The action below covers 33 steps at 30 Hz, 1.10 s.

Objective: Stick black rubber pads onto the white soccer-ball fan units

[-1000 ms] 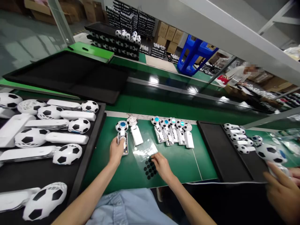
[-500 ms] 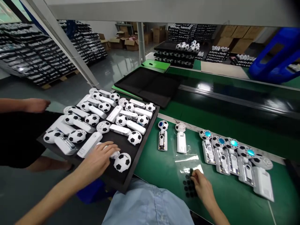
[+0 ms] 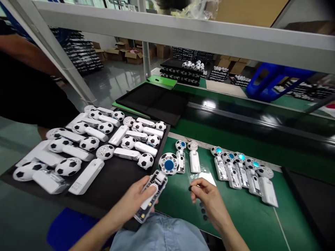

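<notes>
My left hand [image 3: 137,195] is closed around a handheld device with a soccer-ball head [image 3: 169,164] and a see-through body showing electronics. Its blue round centre faces up, and my thumb lies across the body. Over the green table, my right hand [image 3: 208,197] pinches a small black round pad [image 3: 190,188] between thumb and fingers. Beneath that hand lies a clear sheet of black round pads [image 3: 204,211], partly hidden. Two similar devices, one showing its electronics [image 3: 180,160] and one with a white back [image 3: 194,160], lie just beyond my hands.
At left, a black tray [image 3: 115,181] carries many soccer-ball devices. Several more, some lit blue [image 3: 230,170], form a row at right. Black trays [image 3: 157,101] lie behind, and another black tray [image 3: 309,195] sits at the right edge. A person [image 3: 31,80] stands at left.
My left hand has lifted a device from the tray and brought it in front of me, turned electronics side up. My right hand has raised a black pad off the sheet.
</notes>
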{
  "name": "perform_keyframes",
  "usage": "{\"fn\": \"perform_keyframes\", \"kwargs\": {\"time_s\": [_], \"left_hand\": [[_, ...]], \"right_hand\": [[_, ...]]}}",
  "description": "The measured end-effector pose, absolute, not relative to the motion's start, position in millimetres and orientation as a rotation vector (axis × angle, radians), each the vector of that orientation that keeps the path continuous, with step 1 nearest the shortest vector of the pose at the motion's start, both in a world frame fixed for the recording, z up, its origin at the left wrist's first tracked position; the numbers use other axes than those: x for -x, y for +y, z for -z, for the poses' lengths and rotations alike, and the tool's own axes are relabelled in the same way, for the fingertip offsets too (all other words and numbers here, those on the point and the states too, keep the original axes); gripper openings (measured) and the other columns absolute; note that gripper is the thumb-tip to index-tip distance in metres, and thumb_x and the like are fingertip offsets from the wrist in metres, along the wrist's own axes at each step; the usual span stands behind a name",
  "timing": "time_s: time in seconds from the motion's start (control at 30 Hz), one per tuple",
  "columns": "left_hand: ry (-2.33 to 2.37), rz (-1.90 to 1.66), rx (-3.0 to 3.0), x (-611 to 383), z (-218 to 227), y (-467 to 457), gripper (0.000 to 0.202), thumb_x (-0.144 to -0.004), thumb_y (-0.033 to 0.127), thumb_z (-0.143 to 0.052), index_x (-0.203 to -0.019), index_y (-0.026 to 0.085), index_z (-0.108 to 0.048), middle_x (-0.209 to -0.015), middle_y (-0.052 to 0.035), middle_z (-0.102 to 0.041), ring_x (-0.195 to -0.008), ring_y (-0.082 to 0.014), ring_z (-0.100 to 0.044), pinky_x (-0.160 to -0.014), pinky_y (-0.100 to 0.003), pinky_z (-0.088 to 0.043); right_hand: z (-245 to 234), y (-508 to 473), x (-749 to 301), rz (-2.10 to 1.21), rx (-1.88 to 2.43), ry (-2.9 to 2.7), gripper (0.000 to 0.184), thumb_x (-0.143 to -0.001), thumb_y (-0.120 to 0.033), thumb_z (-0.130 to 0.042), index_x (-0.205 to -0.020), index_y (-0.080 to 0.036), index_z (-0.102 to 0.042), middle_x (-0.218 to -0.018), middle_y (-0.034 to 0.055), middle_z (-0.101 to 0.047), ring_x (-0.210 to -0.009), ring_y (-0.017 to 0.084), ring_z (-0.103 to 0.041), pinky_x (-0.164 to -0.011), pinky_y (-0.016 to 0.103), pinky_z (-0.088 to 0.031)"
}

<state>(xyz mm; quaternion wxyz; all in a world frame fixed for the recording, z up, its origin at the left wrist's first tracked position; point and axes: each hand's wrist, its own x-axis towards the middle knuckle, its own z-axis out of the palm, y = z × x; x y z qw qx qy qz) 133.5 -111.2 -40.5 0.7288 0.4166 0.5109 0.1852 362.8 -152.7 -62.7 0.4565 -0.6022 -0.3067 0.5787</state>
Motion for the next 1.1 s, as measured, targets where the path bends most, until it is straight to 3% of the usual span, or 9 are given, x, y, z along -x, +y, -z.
{"fn": "perform_keyframes", "kwargs": {"time_s": [0.1,0.23,0.43,0.93,1.1], "left_hand": [[0.999,-0.502,-0.876,-174,56,-124,0.045,-0.068,0.045,-0.065,-0.101,0.018,-0.049,-0.075,-0.0014,-0.058,-0.062,-0.0159,-0.057,-0.053,-0.025,-0.046],[0.984,-0.580,-1.118,-194,66,-126,0.041,-0.074,0.036,-0.059,-0.109,0.018,-0.047,-0.089,-0.0043,-0.060,-0.077,-0.0194,-0.057,-0.069,-0.030,-0.047],[1.058,-0.586,-1.213,-198,65,-126,0.039,-0.074,0.024,-0.051,-0.112,0.019,-0.046,-0.094,-0.0032,-0.060,-0.084,-0.0212,-0.057,-0.074,-0.030,-0.045],[1.058,-0.608,-1.162,-206,66,-124,0.052,-0.074,0.030,-0.054,-0.122,0.015,-0.041,-0.110,-0.0092,-0.059,-0.095,-0.0235,-0.057,-0.082,-0.032,-0.046],[1.080,-0.621,-1.170,-207,71,-127,0.048,-0.077,0.027,-0.052,-0.122,0.015,-0.042,-0.110,-0.0090,-0.059,-0.099,-0.0242,-0.056,-0.084,-0.033,-0.045]], "right_hand": [[43,-144,-341,-1.373,1.379,-0.876,0.018,-0.070,-0.034,-0.064,-0.075,-0.018,-0.059,-0.052,-0.0030,-0.056,-0.047,0.012,-0.053,-0.048,0.023,-0.042],[31,-143,-332,-1.220,1.479,-1.150,0.006,-0.079,-0.022,-0.052,-0.077,-0.018,-0.056,-0.061,-0.0032,-0.055,-0.053,0.010,-0.054,-0.052,0.021,-0.042],[30,-146,-331,-0.924,1.665,-1.465,0.015,-0.082,-0.013,-0.044,-0.070,-0.019,-0.051,-0.067,-0.0022,-0.052,-0.060,0.011,-0.051,-0.056,0.021,-0.038],[44,-150,-321,-0.746,1.712,-1.449,0.015,-0.085,-0.017,-0.039,-0.075,-0.021,-0.050,-0.071,-0.0015,-0.050,-0.062,0.012,-0.048,-0.057,0.023,-0.035],[49,-151,-317,-0.746,1.754,-1.384,0.014,-0.086,-0.017,-0.039,-0.076,-0.021,-0.049,-0.070,-0.0016,-0.050,-0.061,0.012,-0.050,-0.057,0.023,-0.037]]}}
